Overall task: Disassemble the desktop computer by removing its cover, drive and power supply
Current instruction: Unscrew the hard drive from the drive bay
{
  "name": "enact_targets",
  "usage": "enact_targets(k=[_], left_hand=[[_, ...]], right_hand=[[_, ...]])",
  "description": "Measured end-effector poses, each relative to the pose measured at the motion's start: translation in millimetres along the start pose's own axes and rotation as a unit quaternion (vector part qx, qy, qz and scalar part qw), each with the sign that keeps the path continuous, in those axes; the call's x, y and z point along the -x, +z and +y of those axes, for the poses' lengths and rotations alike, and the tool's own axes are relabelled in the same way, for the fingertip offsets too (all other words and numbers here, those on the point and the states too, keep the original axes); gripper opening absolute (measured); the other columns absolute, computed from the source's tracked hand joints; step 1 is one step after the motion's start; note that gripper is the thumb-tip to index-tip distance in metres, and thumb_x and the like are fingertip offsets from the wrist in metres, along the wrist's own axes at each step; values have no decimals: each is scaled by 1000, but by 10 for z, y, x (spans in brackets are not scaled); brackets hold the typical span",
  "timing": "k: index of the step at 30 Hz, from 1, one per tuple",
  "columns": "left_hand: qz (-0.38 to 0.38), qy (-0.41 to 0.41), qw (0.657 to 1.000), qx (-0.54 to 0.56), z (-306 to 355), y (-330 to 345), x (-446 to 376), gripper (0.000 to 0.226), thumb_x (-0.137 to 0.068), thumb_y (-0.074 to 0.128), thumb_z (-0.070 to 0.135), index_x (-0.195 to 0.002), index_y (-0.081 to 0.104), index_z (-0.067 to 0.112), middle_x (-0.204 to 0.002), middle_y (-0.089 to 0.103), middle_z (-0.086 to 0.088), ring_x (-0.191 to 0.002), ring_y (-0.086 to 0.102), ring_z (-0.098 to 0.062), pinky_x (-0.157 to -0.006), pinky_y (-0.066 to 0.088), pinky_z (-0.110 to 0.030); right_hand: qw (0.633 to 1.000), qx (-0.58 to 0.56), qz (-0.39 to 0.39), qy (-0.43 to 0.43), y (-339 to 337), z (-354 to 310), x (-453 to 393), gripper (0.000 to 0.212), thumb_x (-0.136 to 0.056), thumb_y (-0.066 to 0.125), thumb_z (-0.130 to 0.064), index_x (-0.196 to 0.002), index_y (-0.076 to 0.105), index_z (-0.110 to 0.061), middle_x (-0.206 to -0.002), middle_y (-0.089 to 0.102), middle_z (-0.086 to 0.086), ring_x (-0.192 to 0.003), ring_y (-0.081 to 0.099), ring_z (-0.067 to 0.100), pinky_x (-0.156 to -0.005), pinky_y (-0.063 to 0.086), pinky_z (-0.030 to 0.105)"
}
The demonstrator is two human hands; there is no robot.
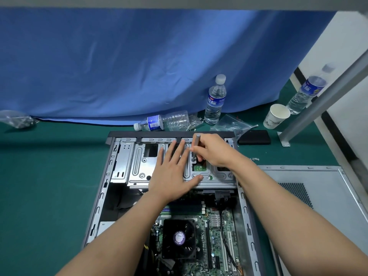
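While left hand [172, 176] presses flat, fingers spread, on drive cage [139, 166], right hand [213, 151] grips screwdriver [196, 146] upright, tip on cage screw just right of left fingertips.

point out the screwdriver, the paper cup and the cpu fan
screwdriver [196, 142]: head view, on the grey handle above the right hand's fingers.
paper cup [275, 117]: head view, on its white side wall.
cpu fan [179, 238]: head view, on the round hub label.

A green table top [39, 176] meets a hanging blue cloth [139, 66], with a white wall [346, 46] at right.
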State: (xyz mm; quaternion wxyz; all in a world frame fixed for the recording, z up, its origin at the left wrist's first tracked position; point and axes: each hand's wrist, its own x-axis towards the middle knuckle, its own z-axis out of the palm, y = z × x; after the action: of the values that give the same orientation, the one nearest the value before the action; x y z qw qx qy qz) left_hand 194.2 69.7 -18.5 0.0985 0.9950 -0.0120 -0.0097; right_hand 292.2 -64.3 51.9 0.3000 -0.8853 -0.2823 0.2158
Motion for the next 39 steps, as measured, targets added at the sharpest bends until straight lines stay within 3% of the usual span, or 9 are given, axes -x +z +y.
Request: enact_targets(k=[3,8,14,19,22,28,31,33,39], left_hand=[[-3,-1,1000,-1,2,-1,-3,93,-78,8,81,-153,-1,27,-159,-13,7,-143,-24,-12,-115,-18,-41],[-8,-1,1000,1,-2,-6,-5,93,-78,9,81,-152,-7,28,-159,-16,7,-142,-27,-11,-116,-16,-43],[-2,1,1000,11,4,-15,4,89,-79,10,81,-145,-24,33,-159,-16,8,-144,-23,-12,-117,-14,-43],[-4,0,1000,7,-1,-6,0,91,-79,10,81,-151,-12,29,-159,-17,8,-143,-25,-12,-117,-14,-44],[-3,0,1000,7,-1,-2,-2,93,-78,8,82,-152,-5,28,-159,-17,8,-141,-28,-9,-117,-16,-42],[-1,-3,1000,7,9,1,-6,94,-78,10,82,-153,-1,26,-159,-13,8,-142,-25,-10,-115,-18,-40],[-4,-4,1000,8,6,-8,-2,95,-78,9,82,-153,-3,25,-159,-15,8,-140,-28,-9,-116,-18,-40],[-5,-3,1000,10,5,-12,-1,94,-78,8,82,-153,-4,26,-158,-17,9,-140,-29,-9,-116,-18,-41],[-7,-4,1000,8,18,-30,6,94,-79,10,81,-153,0,25,-160,-12,8,-142,-25,-10,-117,-15,-42]], right_hand=[[999,16,-32,-17,-55,-10,-39,18,-94,55,-23,-80,57,-12,-57,60,-8,-55,53,3,-65,43,22],[994,52,-92,-35,-197,-21,-49,12,-93,57,-26,-83,57,-19,-71,64,-3,-70,56,8,-74,43,25],[993,56,-106,0,-214,-191,-103,8,-87,59,-7,-80,63,-5,-64,69,7,-50,63,6,-54,50,16],[982,139,-121,39,-233,-383,-187,14,-84,54,-1,-77,66,-2,-67,70,15,-61,70,23,-65,60,34],[964,244,-100,38,-236,-457,-181,10,-77,61,-3,-71,64,-11,-61,62,3,-70,67,25,-70,58,38],[958,274,-73,29,-188,-419,-148,31,-95,48,-32,-68,42,-18,-75,45,0,-76,46,25,-65,35,32],[970,237,-58,5,-163,-399,-132,12,-95,46,-24,-88,52,-17,-84,47,1,-81,45,24,-67,34,32],[974,219,-51,-6,-161,-383,-120,12,-93,46,-17,-102,54,-16,-83,46,0,-82,44,23,-67,33,32],[977,196,-76,-28,-194,-352,-101,7,-91,52,-14,-93,49,-20,-71,42,-7,-83,48,24,-67,38,34]])
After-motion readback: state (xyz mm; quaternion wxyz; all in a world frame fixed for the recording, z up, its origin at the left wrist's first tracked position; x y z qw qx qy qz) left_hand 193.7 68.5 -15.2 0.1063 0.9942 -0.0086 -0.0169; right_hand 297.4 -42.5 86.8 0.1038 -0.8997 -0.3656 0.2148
